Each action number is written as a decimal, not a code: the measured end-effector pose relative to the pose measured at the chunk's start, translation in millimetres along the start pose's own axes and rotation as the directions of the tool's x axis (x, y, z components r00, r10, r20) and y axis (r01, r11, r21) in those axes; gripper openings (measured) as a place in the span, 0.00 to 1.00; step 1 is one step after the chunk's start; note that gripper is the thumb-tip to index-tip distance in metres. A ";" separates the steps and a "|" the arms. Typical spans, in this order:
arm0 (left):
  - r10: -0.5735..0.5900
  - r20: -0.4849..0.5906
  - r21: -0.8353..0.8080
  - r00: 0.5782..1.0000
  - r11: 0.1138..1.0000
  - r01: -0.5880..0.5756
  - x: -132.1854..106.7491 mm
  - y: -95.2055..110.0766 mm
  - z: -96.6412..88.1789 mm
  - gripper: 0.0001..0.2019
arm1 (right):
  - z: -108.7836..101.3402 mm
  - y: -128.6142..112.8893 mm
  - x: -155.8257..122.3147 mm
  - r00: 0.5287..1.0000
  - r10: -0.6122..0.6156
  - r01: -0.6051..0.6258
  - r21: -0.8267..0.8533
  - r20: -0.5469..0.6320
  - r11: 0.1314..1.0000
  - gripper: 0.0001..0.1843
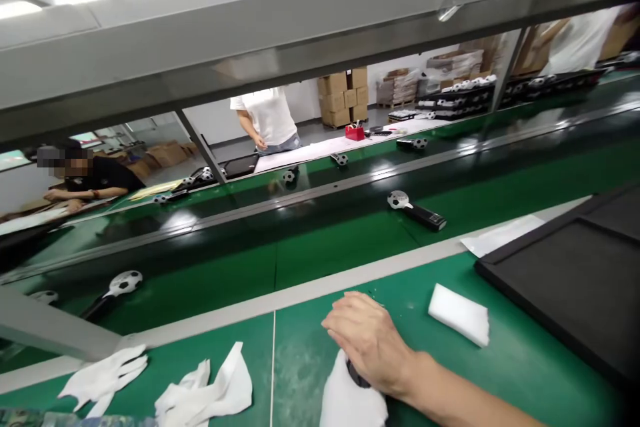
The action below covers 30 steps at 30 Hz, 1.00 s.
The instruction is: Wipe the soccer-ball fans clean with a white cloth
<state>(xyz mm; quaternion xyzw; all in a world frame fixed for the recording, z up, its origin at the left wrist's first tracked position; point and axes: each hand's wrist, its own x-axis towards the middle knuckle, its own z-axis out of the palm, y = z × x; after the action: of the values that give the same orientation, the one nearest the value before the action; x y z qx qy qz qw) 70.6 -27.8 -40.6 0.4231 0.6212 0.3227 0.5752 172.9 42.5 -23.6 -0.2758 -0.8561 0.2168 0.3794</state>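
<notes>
My right hand (pixel 373 343) reaches in from the lower right, its fingers bent and pressed together. Beneath its palm shows a bit of a dark round-edged thing (pixel 358 375), mostly hidden by the hand. Against that dark part is a white cloth-like shape (pixel 353 400), cut off by the bottom edge; whether it is my left hand in a glove or a loose cloth I cannot make out. A white foam block (pixel 459 315) lies right of my right hand. To the left are crumpled white cloth (pixel 205 390) and a white glove (pixel 110 377).
Beyond the green worktop (pixel 295 347) runs a green conveyor belt (pixel 320 250). It carries black-handled things with football-patterned heads (pixel 417 210). A black tray (pixel 575 267) stands at right, and a grey post (pixel 50 327) at left. Two co-workers (pixel 267 120) are across the line.
</notes>
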 end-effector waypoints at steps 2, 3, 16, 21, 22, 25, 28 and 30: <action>-0.012 -0.006 -0.002 1.000 1.000 0.012 -2.9 -1.9 -1.3 0.13 | 9.1 5.1 4.9 0.993 0.104 -0.104 -0.009 0.059 0.995 0.17; -0.023 -0.007 -0.007 1.000 1.000 0.023 -3.5 -2.8 -1.0 0.13 | 9.5 9.6 9.4 0.974 0.200 -0.205 0.043 0.105 0.978 0.17; -0.068 0.021 -0.116 0.997 0.991 0.070 14.6 -13.3 5.6 0.11 | 0.1 11.9 17.8 0.826 0.441 -0.522 0.181 0.352 0.833 0.11; -0.059 0.139 -0.154 0.989 0.985 0.081 7.3 -7.8 2.8 0.10 | -16.7 9.8 16.4 0.792 0.428 -0.552 0.211 0.435 0.807 0.09; -0.059 0.184 -0.171 0.981 0.981 0.092 4.6 -5.7 3.1 0.11 | -22.7 15.2 17.3 0.774 0.405 -0.570 0.257 0.486 0.780 0.10; -0.048 0.298 -0.239 0.953 0.963 0.123 -1.5 1.1 3.5 0.16 | -32.5 29.8 15.9 0.761 0.296 -0.642 0.607 0.577 0.468 0.16; -0.037 0.343 -0.317 0.939 0.936 0.153 -2.9 7.3 -0.6 0.24 | -23.5 31.1 9.6 0.826 0.357 -0.472 0.881 0.436 0.015 0.19; -0.049 0.351 -0.355 0.935 0.917 0.181 -3.3 9.8 -5.7 0.26 | -12.1 24.5 5.1 0.818 0.492 -0.333 0.943 0.299 -0.019 0.19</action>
<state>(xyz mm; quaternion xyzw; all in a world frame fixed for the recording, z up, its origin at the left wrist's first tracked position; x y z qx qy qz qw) 66.4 -26.0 -29.7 0.3140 0.4637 0.3259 0.7617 186.9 66.2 -27.6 -0.2123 -0.3518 0.8028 0.4321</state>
